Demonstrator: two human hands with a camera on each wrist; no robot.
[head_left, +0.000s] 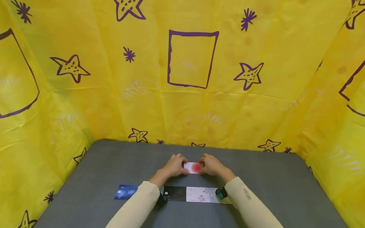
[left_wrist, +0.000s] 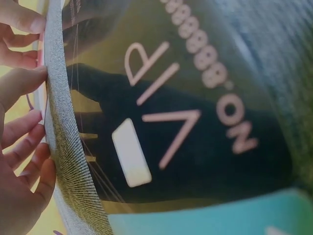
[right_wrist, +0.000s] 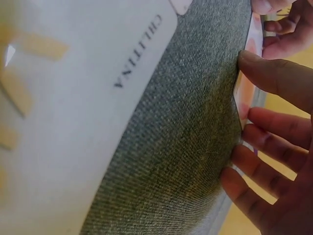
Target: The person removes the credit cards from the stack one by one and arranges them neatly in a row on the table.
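Observation:
A white card with a red-pink circle (head_left: 192, 168) lies at or just over the table, beyond a row of cards. Its left end is pinched between the thumb and fingers of my left hand (head_left: 175, 165). My right hand (head_left: 212, 165) pinches its right end. In the right wrist view the card (right_wrist: 247, 93) is seen nearly edge-on, with the right thumb (right_wrist: 274, 78) on its near edge and the other fingers spread behind. The left wrist view shows my left hand (left_wrist: 22, 161) at the left border; little of the card shows there.
Nearer me lies a row of cards: a blue VIP card (head_left: 124, 193), a partly hidden teal card (left_wrist: 205, 220), a black VIP card (head_left: 178, 193), a white flowered card (head_left: 198, 194) and a pale card (head_left: 215, 197) under the right wrist. Yellow patterned cloth (head_left: 182, 114) walls the grey table (head_left: 108, 165).

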